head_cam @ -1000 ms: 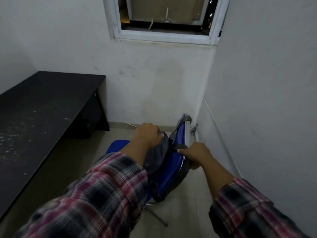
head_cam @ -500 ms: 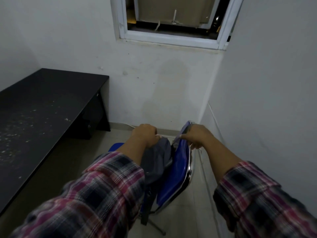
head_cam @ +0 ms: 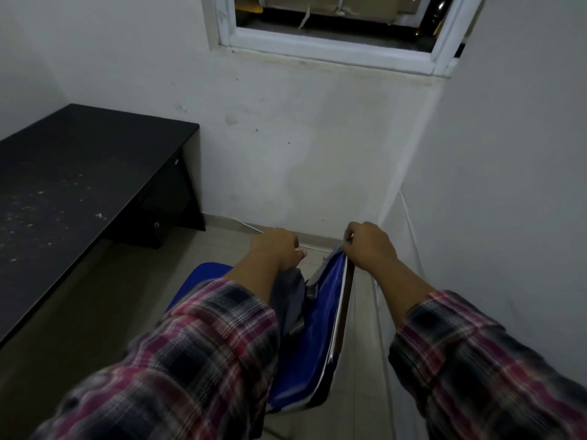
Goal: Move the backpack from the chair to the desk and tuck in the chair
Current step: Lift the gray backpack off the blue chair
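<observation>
Pale floor tiles [head_cam: 149, 300] are filling the lower part of a narrow white-walled room, and two plaid sleeves [head_cam: 203, 354] are reaching down over them from the near edge. Just beyond the cuffs, the grey backpack [head_cam: 290, 296] is hanging against the blue chair [head_cam: 320, 325], its body pressed to the upright chair back while the seat is showing as a blue patch to the left. The left hand [head_cam: 275, 250] is curling shut on the top of the backpack — fingers closed down into the grey fabric. The right hand [head_cam: 370, 246] is gripping the upper rim of the chair back, fingers folded together over the edge. Further left, well apart from the chair, the dark desk [head_cam: 73, 173] is standing along the wall, its top speckled with pale flecks. Farthest off — high on the end wall — a white-framed window [head_cam: 333, 55] is sitting above a stained patch of plaster.
</observation>
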The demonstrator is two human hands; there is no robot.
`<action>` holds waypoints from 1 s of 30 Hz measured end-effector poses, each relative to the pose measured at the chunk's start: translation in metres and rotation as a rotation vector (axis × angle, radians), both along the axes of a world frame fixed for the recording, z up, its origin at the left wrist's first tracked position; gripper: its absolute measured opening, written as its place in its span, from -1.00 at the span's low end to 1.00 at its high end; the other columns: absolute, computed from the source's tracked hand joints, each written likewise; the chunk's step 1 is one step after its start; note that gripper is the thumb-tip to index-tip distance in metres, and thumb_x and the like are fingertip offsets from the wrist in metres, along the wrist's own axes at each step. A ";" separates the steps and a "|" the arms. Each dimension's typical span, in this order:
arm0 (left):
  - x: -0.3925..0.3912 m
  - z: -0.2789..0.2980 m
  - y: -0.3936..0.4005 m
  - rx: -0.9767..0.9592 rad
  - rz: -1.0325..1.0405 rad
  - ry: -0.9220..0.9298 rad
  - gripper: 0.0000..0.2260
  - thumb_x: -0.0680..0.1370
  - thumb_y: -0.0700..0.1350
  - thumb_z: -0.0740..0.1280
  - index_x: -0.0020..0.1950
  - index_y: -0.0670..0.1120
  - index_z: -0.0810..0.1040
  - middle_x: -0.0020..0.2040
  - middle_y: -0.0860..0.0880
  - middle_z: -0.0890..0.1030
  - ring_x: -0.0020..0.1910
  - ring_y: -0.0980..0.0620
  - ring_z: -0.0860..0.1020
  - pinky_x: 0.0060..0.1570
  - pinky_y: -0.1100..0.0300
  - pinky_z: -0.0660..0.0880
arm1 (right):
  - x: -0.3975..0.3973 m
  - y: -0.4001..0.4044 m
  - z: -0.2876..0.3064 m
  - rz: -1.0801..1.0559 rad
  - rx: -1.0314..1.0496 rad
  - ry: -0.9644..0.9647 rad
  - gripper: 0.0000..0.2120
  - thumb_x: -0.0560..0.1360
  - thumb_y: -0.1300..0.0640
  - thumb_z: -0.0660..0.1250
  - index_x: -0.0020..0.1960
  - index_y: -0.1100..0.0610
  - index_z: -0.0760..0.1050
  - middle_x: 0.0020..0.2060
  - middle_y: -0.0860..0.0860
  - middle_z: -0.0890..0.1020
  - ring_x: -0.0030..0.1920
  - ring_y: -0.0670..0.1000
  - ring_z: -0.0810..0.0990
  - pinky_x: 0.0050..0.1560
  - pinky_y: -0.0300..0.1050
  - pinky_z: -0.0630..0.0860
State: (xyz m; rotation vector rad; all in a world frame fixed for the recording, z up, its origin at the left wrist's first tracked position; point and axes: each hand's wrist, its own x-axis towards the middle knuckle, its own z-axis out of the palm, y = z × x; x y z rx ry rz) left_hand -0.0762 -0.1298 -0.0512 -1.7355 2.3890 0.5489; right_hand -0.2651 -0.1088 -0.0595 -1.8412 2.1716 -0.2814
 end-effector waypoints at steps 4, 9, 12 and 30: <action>-0.006 -0.016 -0.013 0.048 0.045 -0.015 -0.55 0.59 0.15 0.20 0.38 -0.07 0.46 0.37 -0.14 0.49 0.33 -0.14 0.45 0.31 -0.07 0.43 | 0.002 -0.033 -0.009 0.062 0.069 0.091 -0.84 0.49 0.34 0.29 0.06 0.23 0.52 0.02 0.19 0.59 0.00 0.14 0.58 -0.10 -0.07 0.50; 0.000 -0.035 -0.017 0.111 0.122 -0.053 -0.55 0.59 0.15 0.21 0.39 -0.06 0.45 0.37 -0.14 0.48 0.33 -0.14 0.44 0.29 -0.07 0.43 | 0.026 -0.065 -0.019 0.128 0.111 0.099 -0.75 0.43 0.36 0.29 0.09 0.21 0.51 0.06 0.18 0.58 0.05 0.17 0.57 -0.03 -0.04 0.51; 0.009 -0.047 -0.015 0.141 0.182 -0.066 -0.58 0.58 0.12 0.21 0.36 -0.06 0.48 0.33 -0.14 0.51 0.28 -0.15 0.47 0.25 -0.06 0.46 | 0.042 -0.073 -0.029 0.142 0.071 -0.095 -0.71 0.49 0.30 0.26 0.21 0.18 0.44 0.13 0.19 0.51 0.06 0.20 0.53 -0.05 -0.02 0.45; 0.058 -0.106 0.007 0.303 0.260 -0.006 -0.38 0.58 0.14 0.20 0.56 -0.04 0.08 0.50 -0.18 0.27 0.44 -0.22 0.32 0.33 -0.15 0.37 | 0.110 0.001 -0.057 0.244 0.614 0.468 -0.48 0.45 -0.15 0.33 0.32 0.08 0.43 0.30 0.08 0.52 0.36 0.16 0.41 0.46 0.25 0.03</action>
